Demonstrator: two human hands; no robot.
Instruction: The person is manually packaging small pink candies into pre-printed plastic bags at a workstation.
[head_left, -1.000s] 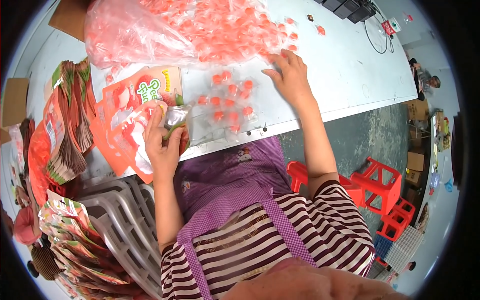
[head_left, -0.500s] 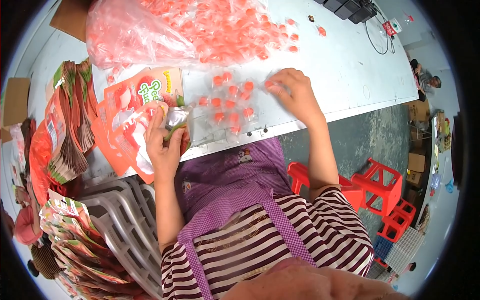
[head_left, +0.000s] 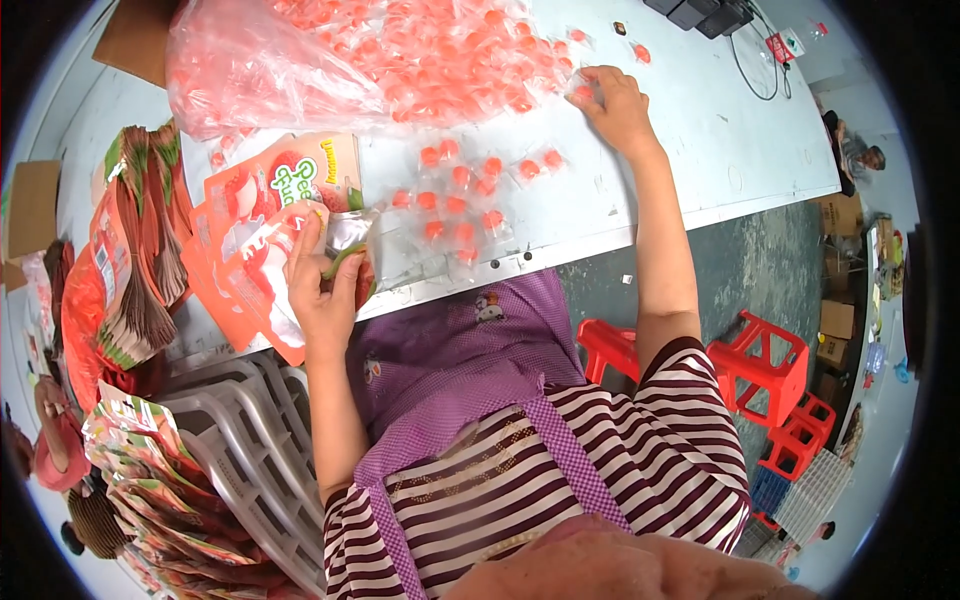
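My left hand (head_left: pixel 322 285) grips a printed pink-and-red pouch (head_left: pixel 268 265) near its top, and the silvery inside shows at the gaping mouth. More pouches (head_left: pixel 240 190) of the same print lie fanned beneath it. To the right of the pouch lies a small group of clear-wrapped red candies (head_left: pixel 455 205), with two more just to its right. My right hand (head_left: pixel 622 115) is stretched out at the right edge of the large candy heap (head_left: pixel 450 60), fingertips closed on a wrapped candy (head_left: pixel 583 92).
A clear plastic bag (head_left: pixel 260 75) of candies lies on the white table (head_left: pixel 720 150). Bundled pouches (head_left: pixel 140 240) stand at the left, above grey plastic crates (head_left: pixel 235 430). Black devices with a cable (head_left: pixel 745 70) sit at the far right. Red stools (head_left: pixel 760 365) stand on the floor at right.
My right hand has moved from beside the small candy group, away and rightward to the heap's edge. Two wrapped candies now show where it was. My left hand keeps its hold on the pouch.
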